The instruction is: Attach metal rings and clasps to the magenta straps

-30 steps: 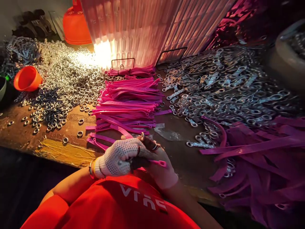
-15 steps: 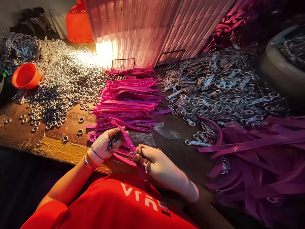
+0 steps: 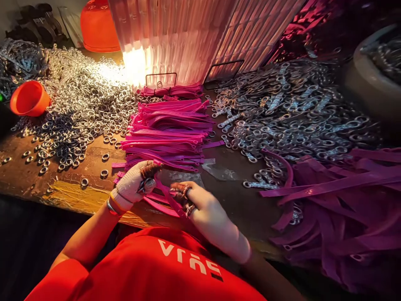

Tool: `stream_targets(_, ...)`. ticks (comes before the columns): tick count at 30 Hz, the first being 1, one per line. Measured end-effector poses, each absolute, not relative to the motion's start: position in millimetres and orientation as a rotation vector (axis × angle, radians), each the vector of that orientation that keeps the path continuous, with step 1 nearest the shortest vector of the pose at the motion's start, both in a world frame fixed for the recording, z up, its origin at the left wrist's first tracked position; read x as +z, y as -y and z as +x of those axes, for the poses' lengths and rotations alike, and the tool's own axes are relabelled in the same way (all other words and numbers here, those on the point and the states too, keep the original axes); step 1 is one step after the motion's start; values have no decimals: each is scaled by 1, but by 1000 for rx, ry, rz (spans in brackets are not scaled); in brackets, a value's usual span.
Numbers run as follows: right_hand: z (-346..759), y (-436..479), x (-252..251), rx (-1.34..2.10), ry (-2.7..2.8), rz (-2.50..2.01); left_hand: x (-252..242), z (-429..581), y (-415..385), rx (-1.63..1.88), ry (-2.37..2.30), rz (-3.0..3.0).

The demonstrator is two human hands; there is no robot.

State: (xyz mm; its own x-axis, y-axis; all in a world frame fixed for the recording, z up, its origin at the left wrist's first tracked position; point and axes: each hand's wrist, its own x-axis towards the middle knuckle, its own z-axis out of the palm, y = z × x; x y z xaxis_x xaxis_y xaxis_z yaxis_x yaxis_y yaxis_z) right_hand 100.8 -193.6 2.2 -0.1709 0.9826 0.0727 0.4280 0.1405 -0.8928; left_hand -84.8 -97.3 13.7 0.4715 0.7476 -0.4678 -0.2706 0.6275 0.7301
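Note:
Both my hands wear white dotted gloves and work close to my chest at the table's near edge. My left hand (image 3: 134, 186) is closed on one end of a pink plastic strap (image 3: 164, 194), with a small metal piece pinched in its fingers. My right hand (image 3: 203, 209) grips the same strap lower down, fingers curled round it. Just beyond my hands lies a stack of pink straps (image 3: 171, 133).
A heap of metal rings (image 3: 78, 104) covers the left of the wooden table (image 3: 78, 196), with an orange cup (image 3: 29, 98) beside it. Metal eyelet clips (image 3: 291, 113) are piled on the right. Loose purple straps (image 3: 338, 196) lie at the far right. A lit corrugated panel (image 3: 188, 37) stands behind.
My hands came apart from a clasp near my chest and moved forward to the strap stack. The pink strap now stretches between them, and my right hand has slid up closer to the left.

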Motion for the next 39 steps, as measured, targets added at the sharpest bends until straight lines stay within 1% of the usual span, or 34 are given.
stream_targets(5, 109, 181, 21, 672, 1876, -1533, 16, -73, 115, 517, -861, 873)
stream_targets(10, 101, 181, 25, 320, 2116, -1743, 19, -68, 117, 371, -859, 1012)
stream_targets(12, 99, 183, 21, 132, 2171, -1770, 22, -69, 114, 332, -898, 1172)
stream_targets(15, 98, 186, 10, -89, 2223, -1753, 23, -70, 111, 323, -899, 1576)
stream_targets(17, 100, 188, 2, -74, 2246, -1757, 20, -69, 112, 315, -876, 1833)
stream_targets(19, 102, 190, -1, 64, 2222, -1800, 15, -68, 113, 286, -857, 1952)
stream_targets(21, 106, 190, 1, 245, 2175, -1834, 11, -66, 115, 238, -831, 1881)
stream_targets(23, 110, 188, 10, 436, 2171, -1813, 9, -66, 116, 208, -828, 1678)
stream_targets(25, 114, 184, 20, 622, 2249, -1818, 9, -65, 116, 205, -861, 1515)
stream_targets(27, 115, 180, 28, 744, 2335, -1934, 10, -65, 118, 227, -894, 1469)
stream_targets(30, 114, 181, 26, 720, 2417, -2047, 10, -63, 120, 237, -895, 1510)
stream_targets(35, 109, 193, 11, 462, 2601, -1882, 3, -56, 122, 221, -875, 1512)
stream_targets(39, 120, 193, 18, 423, 2646, -1752, 16, -58, 115, 94, -858, 1345)
